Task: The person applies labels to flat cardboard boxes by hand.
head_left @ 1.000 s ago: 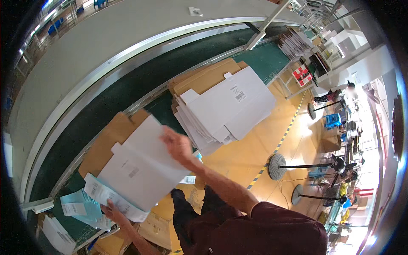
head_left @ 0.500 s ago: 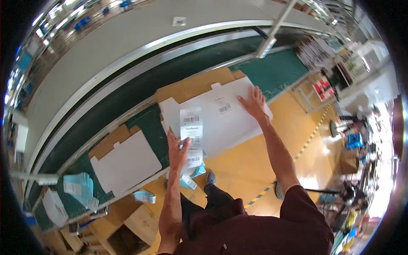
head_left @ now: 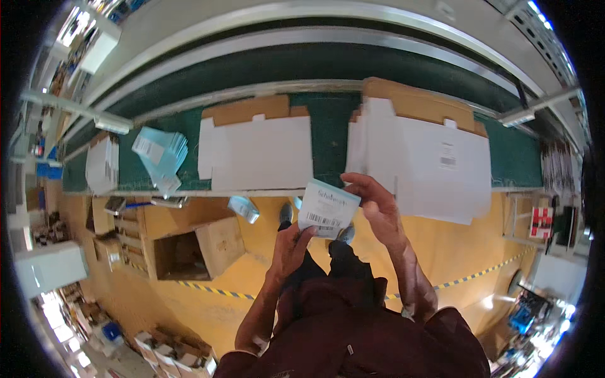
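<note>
My left hand [head_left: 292, 250] grips the lower left edge of a strip of printed white labels [head_left: 328, 208] on pale blue backing, thumb on top, held over the gap in front of the bench. My right hand [head_left: 378, 208] is at the strip's right corner, index finger stretched out above it and thumb beside the edge; I see nothing held in it. To the right, a stack of flat white cartons [head_left: 422, 164] with brown flaps lies on the green bench, a barcode label [head_left: 448, 155] stuck on the top one. Another flat white carton [head_left: 261, 154] lies left of it.
A fanned pile of pale blue label strips [head_left: 161, 154] and a white carton stack [head_left: 103, 165] lie on the bench's left part. Below stands an open brown box [head_left: 195, 249]. A blue-and-white label roll [head_left: 243, 208] is near my feet. A metal post [head_left: 542, 107] rises at the right.
My right hand has left the labelled carton and come to the label strip. My left hand has drawn the strip away from the carton and in front of me. The view has turned left.
</note>
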A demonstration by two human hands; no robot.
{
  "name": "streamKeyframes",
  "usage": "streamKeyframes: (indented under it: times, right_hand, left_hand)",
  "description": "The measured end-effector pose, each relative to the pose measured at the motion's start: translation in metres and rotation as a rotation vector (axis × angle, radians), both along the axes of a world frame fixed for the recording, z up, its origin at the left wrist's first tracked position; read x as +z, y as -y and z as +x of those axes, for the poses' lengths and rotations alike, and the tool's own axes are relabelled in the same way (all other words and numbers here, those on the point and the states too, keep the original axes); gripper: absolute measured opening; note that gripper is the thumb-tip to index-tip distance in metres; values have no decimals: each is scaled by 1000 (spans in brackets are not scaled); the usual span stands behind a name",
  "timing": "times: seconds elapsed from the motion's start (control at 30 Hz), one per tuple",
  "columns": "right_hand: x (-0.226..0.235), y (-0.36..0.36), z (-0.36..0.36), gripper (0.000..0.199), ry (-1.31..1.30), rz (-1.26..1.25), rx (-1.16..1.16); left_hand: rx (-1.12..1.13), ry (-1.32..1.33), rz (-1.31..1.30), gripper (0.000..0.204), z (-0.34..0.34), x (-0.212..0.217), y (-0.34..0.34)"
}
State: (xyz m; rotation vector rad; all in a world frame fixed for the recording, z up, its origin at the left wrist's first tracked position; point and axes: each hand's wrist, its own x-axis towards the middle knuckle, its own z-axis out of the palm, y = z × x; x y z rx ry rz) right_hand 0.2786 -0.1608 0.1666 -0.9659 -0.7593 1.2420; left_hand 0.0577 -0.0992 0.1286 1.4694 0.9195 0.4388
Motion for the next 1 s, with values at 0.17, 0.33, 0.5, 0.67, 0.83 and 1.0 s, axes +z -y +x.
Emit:
streamKeyframes:
  times: [0.17, 0.33, 0.5, 0.67, 0.83, 1.0]
  right_hand:
    - [-12, -41, -69, 50, 376, -249, 13]
    - [-35, -95, -127, 29, 289, -479, 61]
    - [-37, -156, -156, 33, 491, -362, -79]
    - [-30, -194, -156, 27, 729, -346, 69]
    - [-55, -201, -163, 14, 756, -328, -34]
    - [-80, -203, -168, 13, 710, -391, -32]
  left_hand:
    - [-28, -67, -58, 25, -62, -20, -39]
    - [228, 130, 64, 37, -90, -19, -114]
    - [222, 251, -380, 50, -109, -20, -177]
    - [159, 115, -248, 38, -113, -20, -197]
    - [191, 86, -175, 24, -114, -47, -203]
    - [278, 54, -238, 13, -114, -73, -205]
